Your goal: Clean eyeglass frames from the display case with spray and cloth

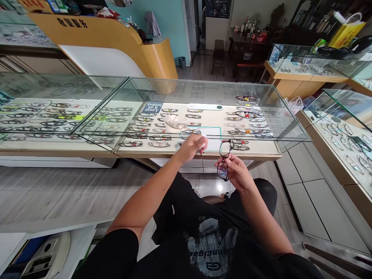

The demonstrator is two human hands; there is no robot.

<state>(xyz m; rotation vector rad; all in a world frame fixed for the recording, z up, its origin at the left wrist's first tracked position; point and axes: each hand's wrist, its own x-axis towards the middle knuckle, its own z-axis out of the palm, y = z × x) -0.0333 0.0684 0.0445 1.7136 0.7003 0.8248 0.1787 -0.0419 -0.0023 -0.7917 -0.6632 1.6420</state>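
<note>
My right hand point(238, 170) pinches a dark-framed pair of glasses point(223, 170) by its middle, the two lenses one above the other, just beyond the front edge of the glass display case point(197, 156). To its left, my left hand point(192, 148) is closed around a small tool with a white handle point(202, 147), its thin dark shaft pointing down. The tool and the glasses are apart. A crumpled pale cloth point(175, 121) and a white sheet with a teal border point(215, 133) lie beyond my hands, in the area of the case.
Rows of glasses point(130, 143) fill the display case. More cases stand at the left and right point(343, 143). An open drawer point(84, 242) is at the lower left. Behind stand a yellow counter point(161, 58) and a dark stool point(218, 54).
</note>
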